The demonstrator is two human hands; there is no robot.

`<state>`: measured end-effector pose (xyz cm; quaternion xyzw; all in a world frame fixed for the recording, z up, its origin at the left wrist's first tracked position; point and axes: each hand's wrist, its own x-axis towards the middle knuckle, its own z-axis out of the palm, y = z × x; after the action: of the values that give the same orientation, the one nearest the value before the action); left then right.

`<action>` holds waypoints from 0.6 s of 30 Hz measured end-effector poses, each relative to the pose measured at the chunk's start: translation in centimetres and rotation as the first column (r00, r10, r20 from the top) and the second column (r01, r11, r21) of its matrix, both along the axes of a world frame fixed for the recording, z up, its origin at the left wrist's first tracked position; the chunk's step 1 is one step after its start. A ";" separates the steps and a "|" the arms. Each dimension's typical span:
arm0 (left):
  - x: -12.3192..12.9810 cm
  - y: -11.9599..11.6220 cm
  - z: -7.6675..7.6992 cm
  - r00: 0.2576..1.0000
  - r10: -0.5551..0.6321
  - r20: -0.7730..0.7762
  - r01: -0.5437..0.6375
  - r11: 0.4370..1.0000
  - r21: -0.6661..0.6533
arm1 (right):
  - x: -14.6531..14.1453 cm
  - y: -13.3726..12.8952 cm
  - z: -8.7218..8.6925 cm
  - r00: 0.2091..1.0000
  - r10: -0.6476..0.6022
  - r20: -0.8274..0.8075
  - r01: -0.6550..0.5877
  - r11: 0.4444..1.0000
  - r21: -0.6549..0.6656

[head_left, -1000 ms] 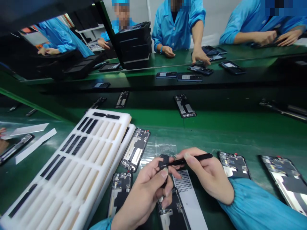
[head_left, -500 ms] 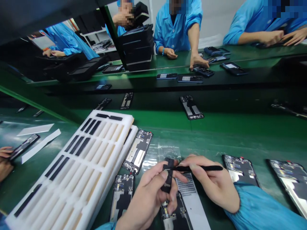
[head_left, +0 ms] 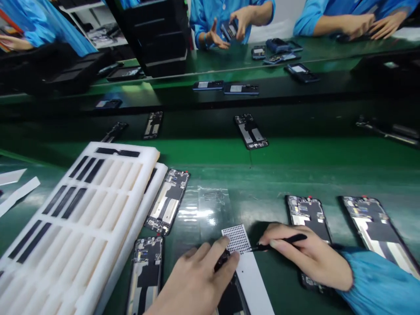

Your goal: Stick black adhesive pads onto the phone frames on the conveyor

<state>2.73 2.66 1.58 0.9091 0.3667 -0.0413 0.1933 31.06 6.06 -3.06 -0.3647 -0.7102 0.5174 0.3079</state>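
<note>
From the worker's head view, I see two bare hands low over a green tabletop (head_left: 262, 183). The right hand (head_left: 305, 256) pinches black tweezers (head_left: 297, 239) narrowly between thumb and fingers, their tip at the right edge of a white sheet (head_left: 254, 280), beside its block of small black dots. The left hand (head_left: 198, 278) reaches in from the other side, index finger and thumb parted, their tips at the left edge of the dotted block. Something dark shows between them; I can't tell whether it is gripped. The sheet lies slanting beside an opened phone (head_left: 233, 297), partly hidden under the left hand.

Another phone body (head_left: 310, 214) runs beneath the right hand, and one more (head_left: 382, 236) lies farther right. Over on the left, a white foam tray (head_left: 147, 153) with black strips in some slots rests on a second tray (head_left: 136, 223); two phone bodies sit just beside them. Clear film (head_left: 215, 203) lies beyond the sheet. Across the bench, a blue-sleeved co-worker holds a phone (head_left: 229, 30).
</note>
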 end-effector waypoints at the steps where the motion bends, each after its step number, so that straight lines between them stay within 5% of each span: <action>1: 0.2 -0.1 -0.2 0.996 -0.057 -0.065 0.060 0.997 0.039 | -0.1 -0.2 -0.2 1.000 0.019 -0.015 -0.019 1.000 -0.001; 5: 0.8 -0.4 -0.7 0.976 -0.143 -0.167 0.159 0.983 0.089 | -0.1 -0.1 -0.3 0.997 0.077 -0.020 -0.077 0.997 0.002; 18: 1.0 -1.0 -1.8 0.976 -0.112 -0.188 0.142 0.977 0.157 | -0.1 0.1 0.2 0.992 0.123 0.024 -0.124 0.992 0.029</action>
<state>3.78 1.70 -0.25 0.9365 0.3256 -0.1034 0.0790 30.99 6.21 -2.89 -0.3209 -0.7426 0.5205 0.2732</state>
